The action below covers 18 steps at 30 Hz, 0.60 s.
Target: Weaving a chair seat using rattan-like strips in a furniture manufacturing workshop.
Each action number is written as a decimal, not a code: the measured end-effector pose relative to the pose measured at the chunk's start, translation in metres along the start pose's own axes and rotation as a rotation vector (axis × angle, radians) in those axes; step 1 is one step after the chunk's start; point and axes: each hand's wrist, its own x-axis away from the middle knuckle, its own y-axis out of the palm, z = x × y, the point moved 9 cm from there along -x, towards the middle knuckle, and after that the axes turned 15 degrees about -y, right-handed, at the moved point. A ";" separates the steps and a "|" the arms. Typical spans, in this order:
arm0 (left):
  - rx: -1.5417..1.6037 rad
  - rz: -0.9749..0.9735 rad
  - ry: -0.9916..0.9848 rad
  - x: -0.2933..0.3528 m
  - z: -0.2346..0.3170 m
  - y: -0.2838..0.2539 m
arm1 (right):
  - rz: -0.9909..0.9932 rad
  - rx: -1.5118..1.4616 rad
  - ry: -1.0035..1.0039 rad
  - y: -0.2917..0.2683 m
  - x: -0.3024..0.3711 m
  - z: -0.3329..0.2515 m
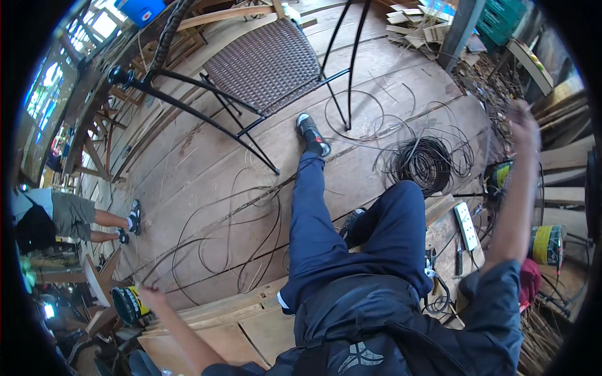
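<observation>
My left hand [152, 297] is stretched out low on the left, its fingers closed at the end of a long dark cane-like strand [207, 239]. From there the strand runs in loops over the plank floor toward my legs. A black and yellow can [128, 303] stands beside that hand. My right hand [522, 125] is raised far out on the right, smeared by motion, so its fingers cannot be read. In front of me is a chair with a brown woven seat [263, 66] and a black metal frame [194, 111]. My foot rests on the floor near it.
A coil of dark strands [425, 164] lies right of my knee. A white power strip [465, 225] sits on boards at my right, near another yellow can [547, 245]. Another person's legs [103, 219] are at the left. Wood scraps [417, 28] are piled at the back right.
</observation>
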 end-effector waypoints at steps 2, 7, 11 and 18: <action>0.036 -0.076 -0.032 -0.025 0.028 -0.052 | -0.244 -0.149 -0.051 -0.045 -0.032 -0.075; 0.043 0.006 -0.061 0.085 -0.006 0.012 | -0.441 0.079 0.174 0.136 0.121 -0.053; 0.227 -0.561 -0.187 0.233 -0.140 0.200 | -1.089 0.129 0.688 0.285 0.349 0.048; -0.065 -0.811 -0.122 0.362 -0.181 0.244 | -0.512 -0.371 0.802 0.331 0.429 0.067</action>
